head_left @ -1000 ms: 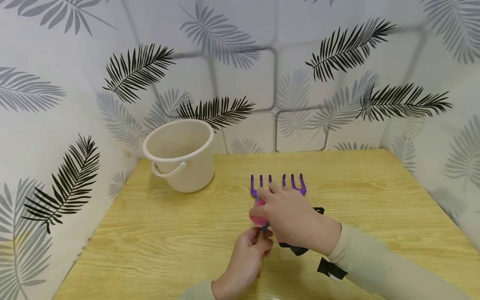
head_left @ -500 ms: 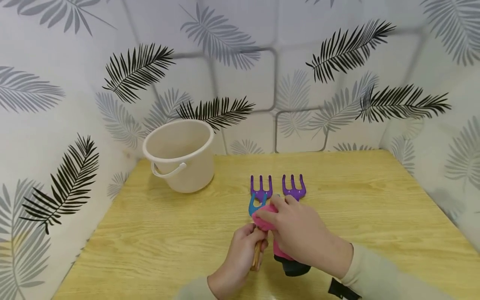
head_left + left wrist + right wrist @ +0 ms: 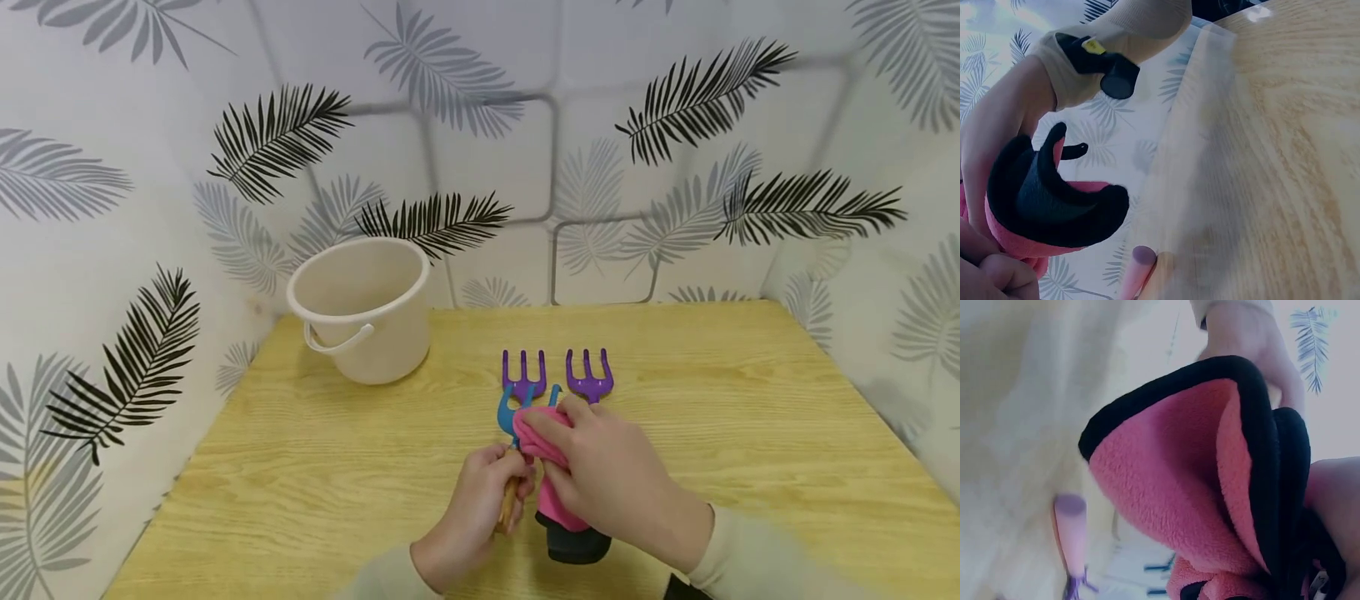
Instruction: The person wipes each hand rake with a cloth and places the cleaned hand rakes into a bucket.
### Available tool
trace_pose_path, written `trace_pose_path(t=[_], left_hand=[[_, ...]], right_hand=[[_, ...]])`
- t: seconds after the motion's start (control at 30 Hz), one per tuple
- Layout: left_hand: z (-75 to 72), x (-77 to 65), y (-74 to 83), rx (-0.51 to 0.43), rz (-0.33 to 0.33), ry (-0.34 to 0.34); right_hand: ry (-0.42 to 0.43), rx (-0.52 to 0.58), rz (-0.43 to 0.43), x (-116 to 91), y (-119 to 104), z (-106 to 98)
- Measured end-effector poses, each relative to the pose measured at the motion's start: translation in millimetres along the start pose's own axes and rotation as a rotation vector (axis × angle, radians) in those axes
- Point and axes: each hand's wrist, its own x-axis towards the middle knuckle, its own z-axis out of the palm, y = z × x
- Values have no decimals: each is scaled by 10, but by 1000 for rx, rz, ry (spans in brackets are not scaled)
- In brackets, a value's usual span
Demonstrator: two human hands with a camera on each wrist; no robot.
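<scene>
My left hand grips the wooden handle of a small garden fork with blue tines. My right hand holds a bunched pink cloth against the blue head, covering part of it, while some tines show above. The cloth's dark-edged end hangs below the right hand. In the right wrist view the black border and fluffy pink face of the cloth fill the middle. The left wrist view shows the cloth's folded dark end beside the left fingers.
Two purple garden forks lie just beyond the hands, one at left and one at right; a pink handle shows in the right wrist view. A cream bucket stands at the back left of the wooden table, near the patterned wall.
The right hand has moved rightward and down with the cloth, baring more of the blue tines and the purple forks. The left hand has shifted slightly down and left with the handle.
</scene>
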Motion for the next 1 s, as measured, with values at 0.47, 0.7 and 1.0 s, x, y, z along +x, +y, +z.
trace_pose_path(t=[0.47,0.7,1.0], left_hand=[[13,1,-2,75,34,19],[7,17,6,56,17,-14],[-16,43,13,53,61,-32]], right_hand=[[42,-60,53,98,161,193],[24,13,-9,16,92,186],[66,-16,-21,96,163,162]])
